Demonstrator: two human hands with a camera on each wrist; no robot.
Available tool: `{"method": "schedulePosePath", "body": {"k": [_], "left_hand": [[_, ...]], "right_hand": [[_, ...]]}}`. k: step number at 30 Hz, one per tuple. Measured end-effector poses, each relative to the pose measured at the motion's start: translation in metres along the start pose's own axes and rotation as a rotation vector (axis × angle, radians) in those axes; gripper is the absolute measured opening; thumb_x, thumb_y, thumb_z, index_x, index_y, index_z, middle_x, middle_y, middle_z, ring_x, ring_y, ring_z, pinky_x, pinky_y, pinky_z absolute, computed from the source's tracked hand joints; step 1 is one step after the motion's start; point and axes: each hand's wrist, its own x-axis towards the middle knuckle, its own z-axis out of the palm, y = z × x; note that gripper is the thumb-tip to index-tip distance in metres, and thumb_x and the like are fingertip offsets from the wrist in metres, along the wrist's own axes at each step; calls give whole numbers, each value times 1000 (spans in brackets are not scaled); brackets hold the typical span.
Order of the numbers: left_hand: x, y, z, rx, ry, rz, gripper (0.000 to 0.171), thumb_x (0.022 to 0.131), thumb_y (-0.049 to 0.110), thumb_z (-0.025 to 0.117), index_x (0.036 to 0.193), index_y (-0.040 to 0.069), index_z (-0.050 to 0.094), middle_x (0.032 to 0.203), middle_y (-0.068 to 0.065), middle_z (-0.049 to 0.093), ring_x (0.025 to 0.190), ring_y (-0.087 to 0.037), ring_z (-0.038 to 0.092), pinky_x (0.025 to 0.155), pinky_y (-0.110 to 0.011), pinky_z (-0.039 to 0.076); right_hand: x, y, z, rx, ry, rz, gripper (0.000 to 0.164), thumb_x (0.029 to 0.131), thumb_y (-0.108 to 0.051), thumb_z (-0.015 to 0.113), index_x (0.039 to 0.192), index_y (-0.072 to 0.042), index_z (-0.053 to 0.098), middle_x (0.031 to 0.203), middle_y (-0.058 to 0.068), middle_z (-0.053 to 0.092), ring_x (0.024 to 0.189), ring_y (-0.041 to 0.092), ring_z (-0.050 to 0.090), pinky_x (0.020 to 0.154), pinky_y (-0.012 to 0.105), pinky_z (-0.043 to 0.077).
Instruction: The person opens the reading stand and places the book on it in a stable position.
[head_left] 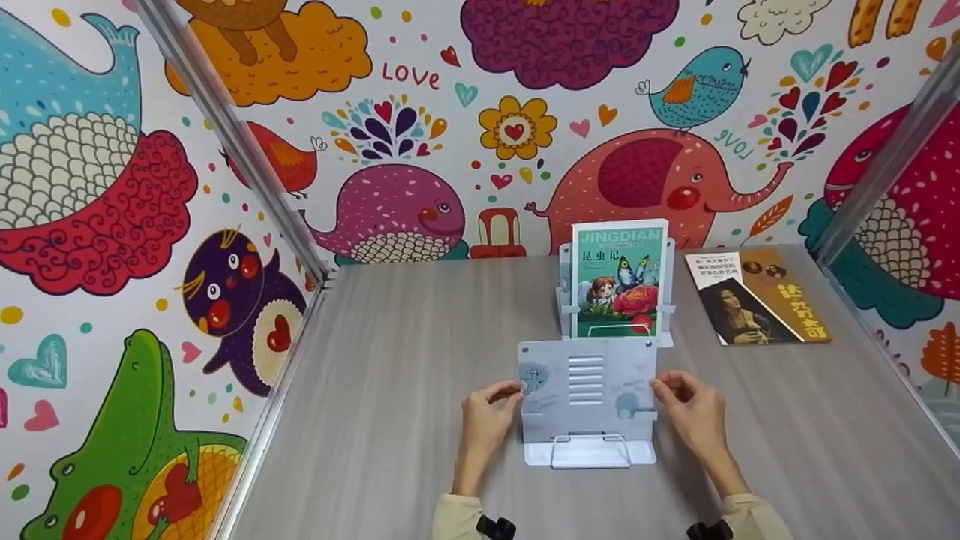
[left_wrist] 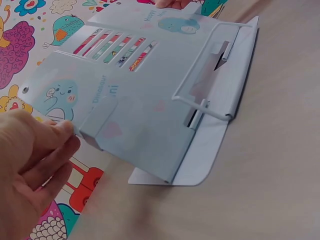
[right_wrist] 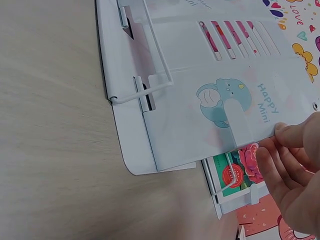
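A pale blue-white book stand (head_left: 588, 412) with cartoon dinosaur prints stands upright on the table, its slotted back panel leaning above a flat base. At the base's front lies a wire page holder (head_left: 590, 450). My left hand (head_left: 489, 420) pinches the panel's left edge between thumb and fingers. On the opposite edge, my right hand (head_left: 691, 412) pinches the panel at about the same height. In the right wrist view, the thumb and fingertips of the right hand (right_wrist: 295, 160) meet at the edge beside a small side clip (right_wrist: 237, 122).
Right behind stands a second book stand (head_left: 670, 315) bearing a green children's book (head_left: 619, 281) with a butterfly and flower cover. To its right, a brown and white book (head_left: 757, 296) lies flat. Cartoon-printed walls (head_left: 420, 60) with metal posts (head_left: 232, 135) enclose the grey wooden table (head_left: 397, 360).
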Motion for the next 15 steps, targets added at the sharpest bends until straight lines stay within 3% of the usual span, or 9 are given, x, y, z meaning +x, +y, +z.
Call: {"method": "schedulePosePath", "body": {"k": [3,6,9,12,15], "left_hand": [[0,6,8,36,134,127,26,86,1,78,112,4,75,110,-10,77,104,-29,73,93,-40,58],[3,21,24,43,315,344,32,82,-8,77,113,1,73,111,-13,76,103,-30,73,95,-31,57],[5,42,50,28,404,562,32,79,-14,73,108,0,71,103,-12,74,94,-26,73,90,-20,56],[0,66,88,-24,326,691,31,78,-15,70,106,-1,69,99,-11,73,87,-21,72,84,-20,57],[-10,86,131,-68,175,718,29,80,-14,69,104,2,70,97,-8,73,86,-15,72,83,-15,56]], "right_hand": [[2,3,-1,13,18,-15,9,90,-8,76,95,-1,73,83,12,71,68,3,55,61,10,45],[7,11,-8,29,32,2,8,90,-6,75,95,0,72,83,12,71,68,1,56,61,10,45],[19,24,-25,45,67,43,8,91,-5,73,95,1,70,79,4,72,67,-3,57,60,9,44],[33,42,-48,67,103,89,13,92,-7,72,97,5,69,72,-12,68,64,-6,57,59,8,45],[47,60,-72,60,108,176,19,94,-12,70,103,5,67,71,-22,63,64,-8,57,60,9,46]]}}
